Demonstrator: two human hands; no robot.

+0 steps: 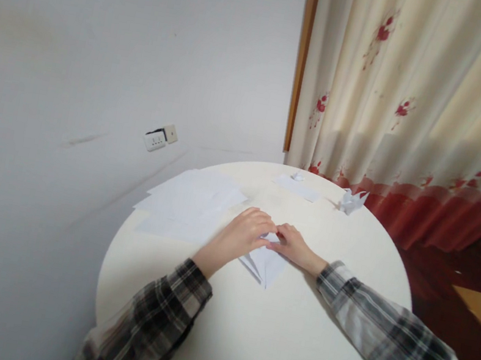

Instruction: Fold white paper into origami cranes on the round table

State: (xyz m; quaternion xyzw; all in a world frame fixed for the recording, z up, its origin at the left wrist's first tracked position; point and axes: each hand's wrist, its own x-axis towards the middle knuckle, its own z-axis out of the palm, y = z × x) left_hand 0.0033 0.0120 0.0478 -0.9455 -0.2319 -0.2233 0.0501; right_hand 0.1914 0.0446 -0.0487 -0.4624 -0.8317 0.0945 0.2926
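A folded sheet of white paper (263, 266) lies on the round white table (215, 324), one pointed corner facing me and its layers parted a little on the left. My left hand (244, 235) arches over its upper left part, fingers bent and closed on the far edge. From the right, my right hand (294, 246) pinches the same far edge, thumb and fingertips close to the left hand's. The fingers hide the upper end of the paper.
Loose white sheets (195, 197) spread over the table's left side by the wall (104, 56). Farther back lie a flat sheet (297, 187), a small folded paper piece (297, 176) and a larger origami figure (352, 201). A flowered curtain (402, 78) hangs behind; a wall socket (155, 141) is at left.
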